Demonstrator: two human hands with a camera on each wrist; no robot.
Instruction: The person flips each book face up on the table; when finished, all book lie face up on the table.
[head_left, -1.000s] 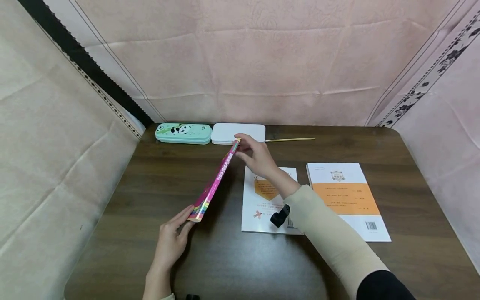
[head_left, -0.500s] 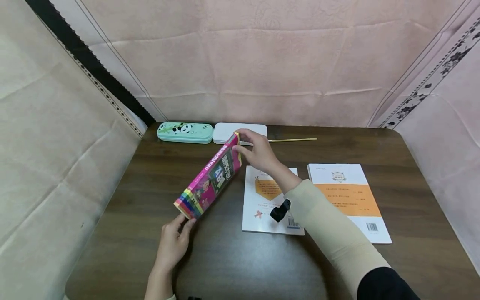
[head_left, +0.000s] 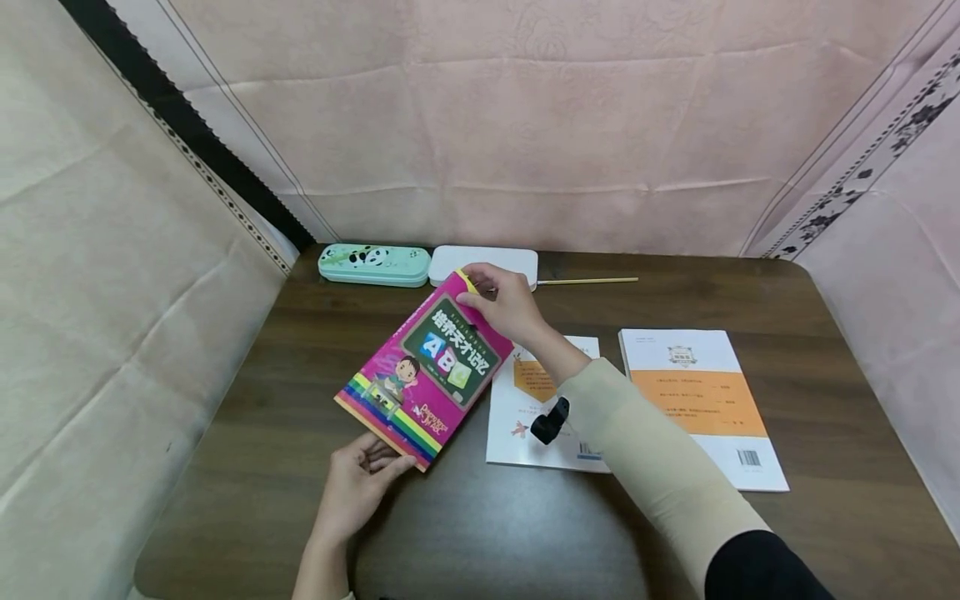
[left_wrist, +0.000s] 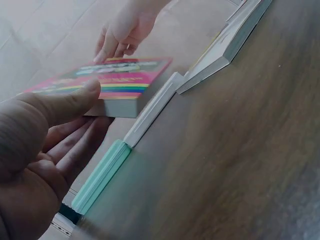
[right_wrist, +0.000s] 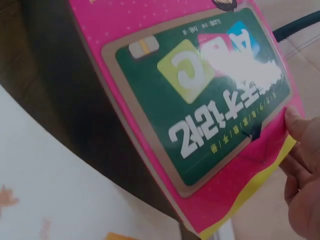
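A pink book (head_left: 450, 367) with a green chalkboard picture and a rainbow band is held tilted above the table, its front cover facing up toward the head camera. My left hand (head_left: 358, 483) grips the near lower edge, thumb on the cover and fingers beneath, as the left wrist view also shows. At the far top edge my right hand (head_left: 506, 308) pinches the book, with the thumb on the cover near the yellow strip. Under the right forearm lies a white book (head_left: 517, 433) with an orange panel, partly covered by the sleeve.
A second white book (head_left: 693, 400) with an orange band lies to the right. Along the table's back edge are a mint panda pencil case (head_left: 375, 265), a white case (head_left: 480, 257) partly behind the right hand, and a thin stick (head_left: 592, 281). Cloth (head_left: 525, 125) hangs behind the table.
The pink book has turned between both hands from spine-on to cover up. My left hand has shifted slightly right along its lower edge; the right hand stays near the top.
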